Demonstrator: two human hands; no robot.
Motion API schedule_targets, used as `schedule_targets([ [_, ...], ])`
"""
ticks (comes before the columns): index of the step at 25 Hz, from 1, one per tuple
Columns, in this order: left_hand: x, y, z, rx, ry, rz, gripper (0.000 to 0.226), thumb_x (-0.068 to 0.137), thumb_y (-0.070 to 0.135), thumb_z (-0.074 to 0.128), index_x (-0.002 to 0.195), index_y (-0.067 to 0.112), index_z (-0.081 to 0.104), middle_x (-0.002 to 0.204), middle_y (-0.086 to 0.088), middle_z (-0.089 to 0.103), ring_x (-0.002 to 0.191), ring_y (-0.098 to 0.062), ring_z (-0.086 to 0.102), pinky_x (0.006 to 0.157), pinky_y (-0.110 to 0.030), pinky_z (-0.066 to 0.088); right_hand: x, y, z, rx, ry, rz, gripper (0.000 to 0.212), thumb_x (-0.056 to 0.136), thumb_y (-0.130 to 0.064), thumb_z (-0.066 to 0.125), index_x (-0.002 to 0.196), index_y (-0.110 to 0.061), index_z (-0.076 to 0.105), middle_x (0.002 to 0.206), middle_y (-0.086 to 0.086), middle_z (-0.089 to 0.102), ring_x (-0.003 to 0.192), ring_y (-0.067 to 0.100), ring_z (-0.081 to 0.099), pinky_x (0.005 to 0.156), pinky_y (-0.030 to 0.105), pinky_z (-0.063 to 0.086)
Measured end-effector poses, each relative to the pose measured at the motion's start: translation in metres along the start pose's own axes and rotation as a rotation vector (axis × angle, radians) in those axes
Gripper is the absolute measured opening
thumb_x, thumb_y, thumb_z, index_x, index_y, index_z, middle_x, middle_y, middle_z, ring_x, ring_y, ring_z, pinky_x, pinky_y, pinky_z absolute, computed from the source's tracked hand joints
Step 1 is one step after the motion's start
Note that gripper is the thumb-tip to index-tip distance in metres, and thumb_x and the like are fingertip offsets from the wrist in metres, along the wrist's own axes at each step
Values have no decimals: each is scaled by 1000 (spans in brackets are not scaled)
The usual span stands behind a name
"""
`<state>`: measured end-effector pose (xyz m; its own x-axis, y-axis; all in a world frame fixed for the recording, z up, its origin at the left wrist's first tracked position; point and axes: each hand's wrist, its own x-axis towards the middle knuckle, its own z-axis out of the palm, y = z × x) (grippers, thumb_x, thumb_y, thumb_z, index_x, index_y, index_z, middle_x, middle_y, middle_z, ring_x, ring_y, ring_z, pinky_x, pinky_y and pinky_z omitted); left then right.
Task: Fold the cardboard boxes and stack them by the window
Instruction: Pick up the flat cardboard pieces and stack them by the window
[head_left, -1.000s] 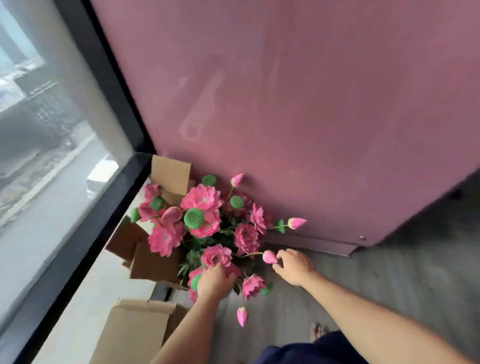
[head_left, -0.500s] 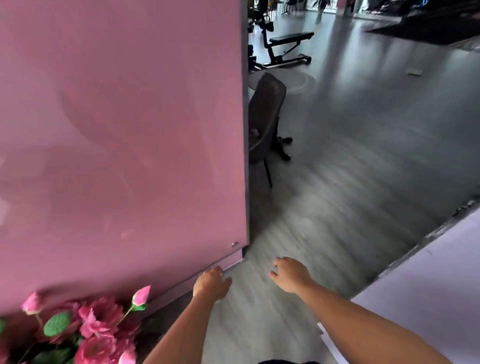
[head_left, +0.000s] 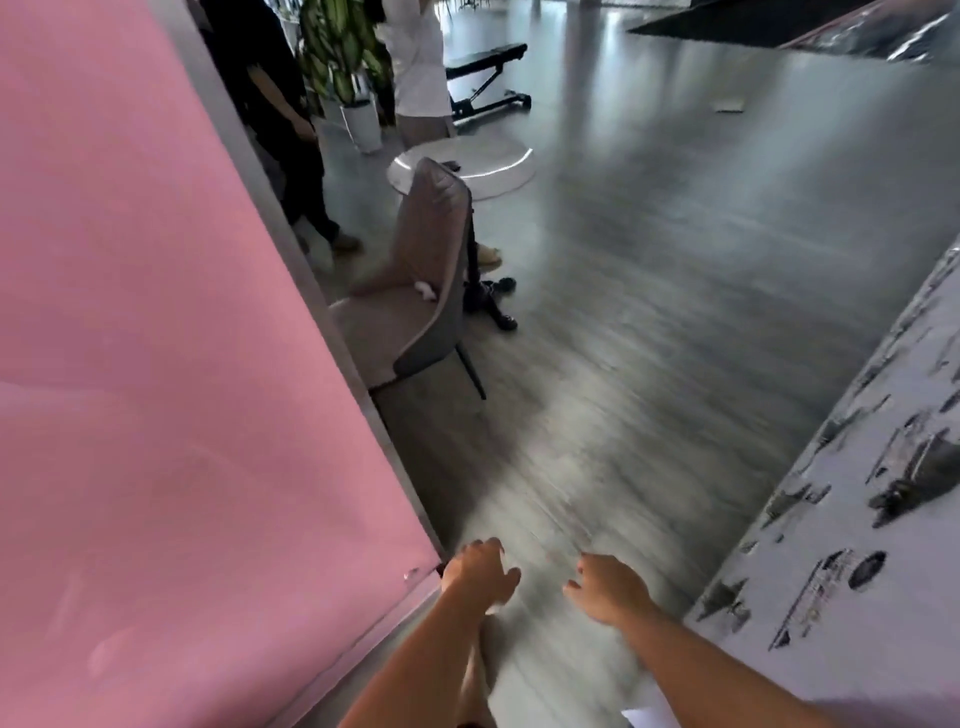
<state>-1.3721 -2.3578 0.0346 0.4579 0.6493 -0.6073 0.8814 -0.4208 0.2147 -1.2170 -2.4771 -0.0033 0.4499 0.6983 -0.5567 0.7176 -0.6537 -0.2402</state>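
Head view. The person's left hand (head_left: 480, 571) and right hand (head_left: 610, 587) hang low in the frame above the grey floor (head_left: 649, 312), apart from each other, fingers loosely curled and relaxed, holding nothing. The left hand lies just beside the lower corner of the pink partition (head_left: 156, 364), which fills the left side; whether it touches the panel cannot be told. A white patterned surface (head_left: 857, 545) occupies the right edge.

Beyond the partition's edge stands a grey chair (head_left: 415, 291), its back upright, with a white round platform (head_left: 467, 166) behind it, then a weight bench (head_left: 483, 78) and a potted plant (head_left: 343, 57). Two standing people (head_left: 291, 130) are partly visible near the top left corner (legs and torsos only).

The cardboard boxes are not in this frame; their place, their heading and their long axis therefore cannot be read here.

Judged step: walking with empty hands to fetch the next box. To do it well, the path should likely pass between the partition edge and the patterned surface, clear of the chair legs. On reaching a box, it would help to grip it with both hands along its longer sides, so the flaps fold squarely before stacking.
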Motion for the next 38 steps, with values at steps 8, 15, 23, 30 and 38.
schedule_targets([
  [8, 161, 77, -100, 145, -119, 251, 52, 97, 50, 49, 139, 19, 49, 142, -6, 51, 131, -26, 50, 104, -35, 43, 121, 20, -107, 193, 39, 289, 49, 96, -49, 49, 132, -17, 56, 136, 6, 58, 124, 25, 57, 99, 31, 47],
  [15, 294, 157, -188, 313, -138, 386, 53, 99, 49, 48, 139, 14, 48, 140, -10, 52, 128, -29, 51, 103, -36, 44, 224, 37, -191, 330, 70, 394, 43, 95, -47, 51, 125, -19, 61, 131, 5, 63, 119, 25, 59, 93, 31, 49],
  [23, 444, 289, -272, 256, -122, 356, 53, 100, 50, 48, 140, 15, 48, 138, -8, 55, 123, -27, 54, 100, -37, 45, 380, 120, -324, 226, 2, 362, 40, 96, -43, 50, 127, -18, 58, 129, 6, 61, 112, 26, 61, 81, 32, 46],
  [30, 571, 379, -359, 130, -97, 259, 39, 96, 40, 52, 125, 14, 58, 128, -8, 60, 114, -25, 58, 90, -34, 48, 538, 167, -458, 165, -52, 296, 37, 99, -45, 50, 122, -17, 57, 119, 6, 62, 105, 24, 62, 81, 33, 49],
  [38, 763, 468, -469, 235, -145, 327, 41, 98, 37, 47, 129, 12, 57, 133, -12, 59, 120, -31, 57, 98, -37, 49, 717, 192, -583, 161, -65, 307, 36, 98, -47, 50, 116, -18, 57, 113, 4, 62, 104, 24, 62, 82, 35, 52],
])
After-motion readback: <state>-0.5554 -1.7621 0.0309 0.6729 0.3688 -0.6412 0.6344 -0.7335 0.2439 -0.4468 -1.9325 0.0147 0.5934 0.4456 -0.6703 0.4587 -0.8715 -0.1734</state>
